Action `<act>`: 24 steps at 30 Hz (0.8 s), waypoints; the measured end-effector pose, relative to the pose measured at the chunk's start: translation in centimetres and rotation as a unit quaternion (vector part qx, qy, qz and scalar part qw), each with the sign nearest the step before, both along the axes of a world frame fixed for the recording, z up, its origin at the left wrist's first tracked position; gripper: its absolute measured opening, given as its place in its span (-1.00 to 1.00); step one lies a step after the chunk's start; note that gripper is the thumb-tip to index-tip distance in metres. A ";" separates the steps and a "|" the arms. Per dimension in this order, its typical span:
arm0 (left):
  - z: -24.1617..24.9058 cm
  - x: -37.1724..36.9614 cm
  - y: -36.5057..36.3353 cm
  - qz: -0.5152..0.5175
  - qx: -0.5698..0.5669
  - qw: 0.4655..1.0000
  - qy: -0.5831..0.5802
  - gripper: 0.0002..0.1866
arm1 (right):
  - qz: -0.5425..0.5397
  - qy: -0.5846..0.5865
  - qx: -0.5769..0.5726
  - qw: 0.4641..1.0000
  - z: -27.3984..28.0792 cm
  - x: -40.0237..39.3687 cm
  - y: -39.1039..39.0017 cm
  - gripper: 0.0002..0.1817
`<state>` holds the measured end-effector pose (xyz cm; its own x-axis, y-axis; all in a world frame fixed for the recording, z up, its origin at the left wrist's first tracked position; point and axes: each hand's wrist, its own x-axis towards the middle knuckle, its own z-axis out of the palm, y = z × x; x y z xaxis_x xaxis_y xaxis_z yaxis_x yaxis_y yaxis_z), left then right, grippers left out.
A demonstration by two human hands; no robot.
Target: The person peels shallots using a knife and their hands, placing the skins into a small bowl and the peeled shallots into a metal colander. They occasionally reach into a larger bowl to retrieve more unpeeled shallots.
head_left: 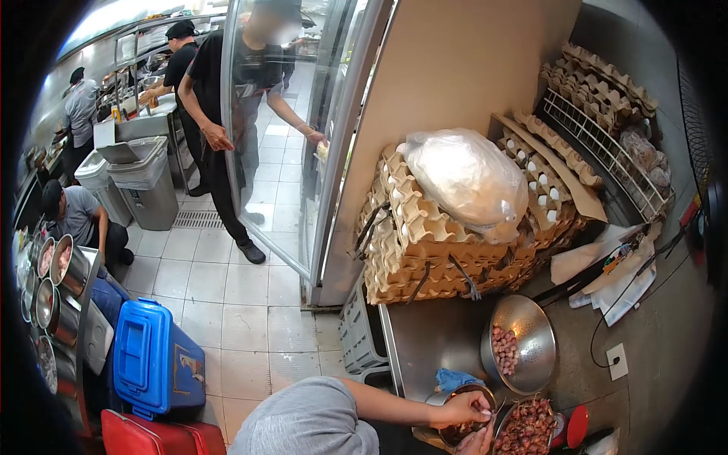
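Note:
Both my hands are close together over a dark bowl (459,431) at the bottom of the view. My left hand (469,408) has its fingers pinched together; what they hold is too small to name. My right hand (476,441), partly cut off by the lower edge, is just below it, its fingers largely hidden. Beside them on the right is a container heaped with small red onions (527,426). Behind it a steel colander (537,341) holds peeled onions (505,349). A blue cloth (457,379) lies behind the bowl.
Stacked egg trays (425,250) with a filled plastic bag (470,178) on top stand on the steel counter (432,334). A red lid (578,426) is at the right. A person stands at a glass door (296,152); others work farther back. Blue (155,356) and red (152,436) boxes are left.

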<state>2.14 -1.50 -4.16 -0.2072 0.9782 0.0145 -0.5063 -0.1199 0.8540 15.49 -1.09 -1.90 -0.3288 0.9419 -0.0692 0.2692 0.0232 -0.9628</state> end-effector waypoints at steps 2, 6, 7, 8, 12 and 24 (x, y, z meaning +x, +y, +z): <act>0.1 -0.2 0.0 0.010 0.001 1.000 0.008 -0.76 | 0.003 0.021 -0.014 1.000 0.2 -0.1 -0.1 -0.59; 0.0 -0.3 0.1 0.016 0.008 1.000 0.008 -0.76 | 0.004 0.048 -0.023 0.999 0.1 -0.2 -0.1 -0.59; 0.2 -0.3 -0.1 0.015 0.002 1.000 0.005 -0.76 | 0.004 0.053 -0.025 0.998 0.2 -0.2 -0.1 -0.59; 0.4 -0.4 -0.3 0.015 -0.001 1.000 0.021 -0.76 | 0.007 0.056 -0.028 0.998 0.2 -0.1 -0.2 -0.60; 1.2 -0.9 -0.8 0.013 -0.003 0.999 0.039 -0.75 | -0.023 0.091 -0.041 0.995 1.3 -1.2 -0.9 -0.60; 0.3 0.0 -0.5 -0.028 -0.014 0.996 -0.082 -0.65 | 0.142 0.024 0.352 0.925 -2.8 1.3 2.1 -0.60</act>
<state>2.12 -1.98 -3.85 -0.1494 0.9879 -0.0414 -0.6437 -0.0654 0.7624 16.79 0.96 -4.66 -0.5570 0.6235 0.5486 0.1136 0.7116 -0.6934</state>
